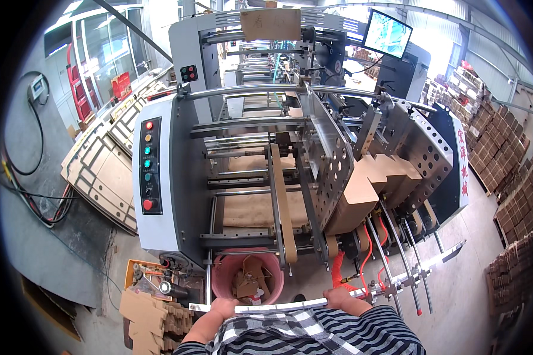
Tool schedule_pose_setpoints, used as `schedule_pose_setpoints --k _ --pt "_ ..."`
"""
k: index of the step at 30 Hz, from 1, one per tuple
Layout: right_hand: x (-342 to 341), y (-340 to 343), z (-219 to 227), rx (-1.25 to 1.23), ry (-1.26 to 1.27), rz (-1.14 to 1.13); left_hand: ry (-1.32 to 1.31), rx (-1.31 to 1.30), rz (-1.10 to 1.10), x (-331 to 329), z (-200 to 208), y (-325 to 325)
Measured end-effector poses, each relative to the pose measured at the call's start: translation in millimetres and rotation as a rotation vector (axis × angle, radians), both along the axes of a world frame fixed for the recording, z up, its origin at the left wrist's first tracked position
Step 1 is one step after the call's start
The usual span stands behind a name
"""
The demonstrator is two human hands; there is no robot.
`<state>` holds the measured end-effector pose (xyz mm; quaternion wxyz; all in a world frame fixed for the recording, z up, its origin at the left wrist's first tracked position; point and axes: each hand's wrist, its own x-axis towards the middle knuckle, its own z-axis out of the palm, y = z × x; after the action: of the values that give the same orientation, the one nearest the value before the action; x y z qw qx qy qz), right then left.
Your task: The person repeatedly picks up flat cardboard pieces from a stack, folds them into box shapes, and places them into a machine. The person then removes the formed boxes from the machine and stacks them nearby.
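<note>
Across the front of the machine, close to my body, runs a pale metal bar [266,309]. My left hand [224,307] is closed over it near its left end. Farther right along the same bar, my right hand [339,299] is closed on it, beside orange-red air hoses [337,271]. Beyond the right hand, a stack of folded brown cardboard blanks [356,198] stands tilted between perforated metal side plates [335,168]. A tan belt [283,204] runs down the middle of the machine. Under the bar, between my hands, sits a pink bin [222,278] with cardboard scraps.
A control panel [149,165] with coloured buttons faces me on the left. An orange tool box [137,269] and stacked cardboard pieces [145,319] stand at lower left. Thin rods [405,251] stick out at right. Cardboard piles [497,142] line the right side; a screen [388,34] hangs above.
</note>
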<state>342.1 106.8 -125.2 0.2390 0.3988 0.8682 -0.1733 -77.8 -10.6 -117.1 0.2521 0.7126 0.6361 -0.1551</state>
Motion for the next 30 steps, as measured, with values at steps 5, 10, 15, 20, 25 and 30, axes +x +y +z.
schedule_pose_setpoints --k 5,10,15,20,25,30 --pt "0 0 0 -0.002 -0.008 0.001 -0.012 0.007 -0.005 -2 -4 0" --pt "-1 0 3 -0.014 -0.013 -0.009 -0.011 0.016 -0.008 0 0 0" --pt "1 0 -4 0.000 0.007 -0.002 0.001 0.006 -0.014 1 3 1" --pt "2 0 -9 0.005 0.012 -0.012 0.004 0.004 -0.013 0 2 1" --pt "1 0 -5 -0.005 0.014 -0.012 -0.001 0.008 -0.022 -1 0 0" --pt "1 0 -3 -0.007 0.009 -0.012 0.005 -0.003 -0.015 -1 0 2"
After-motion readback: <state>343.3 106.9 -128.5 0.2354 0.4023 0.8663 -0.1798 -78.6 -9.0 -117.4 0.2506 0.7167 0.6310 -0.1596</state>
